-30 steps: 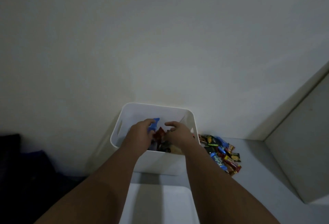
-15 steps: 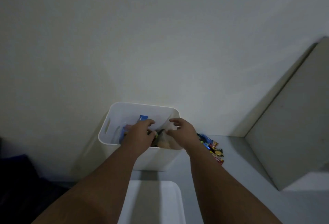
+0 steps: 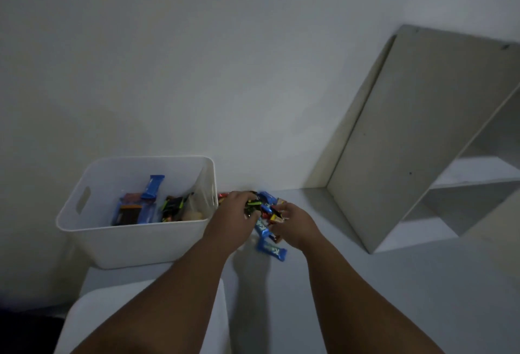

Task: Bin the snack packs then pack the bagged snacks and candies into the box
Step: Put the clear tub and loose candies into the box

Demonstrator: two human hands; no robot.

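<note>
Reaching past the white plastic bin (image 3: 135, 237), both hands meet on the heap of small colourful snack packs (image 3: 266, 202), which lies on the pale grey surface (image 3: 394, 283) just right of the bin. The left hand (image 3: 232, 217) curls its fingers round packs at the heap's top. The right hand (image 3: 295, 225) seems, in the dim light, to pinch others from the opposite side. Blue and dark wrapped bars (image 3: 128, 211) lie inside the bin.

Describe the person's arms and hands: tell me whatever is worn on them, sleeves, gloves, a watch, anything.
Nothing worn shows. The left arm and right arm are bare from the bottom edge of the picture to the wrists: no sleeves, cuffs, watch or bands. The left hand and right hand are ungloved. The light is too dim to tell about rings.
</note>
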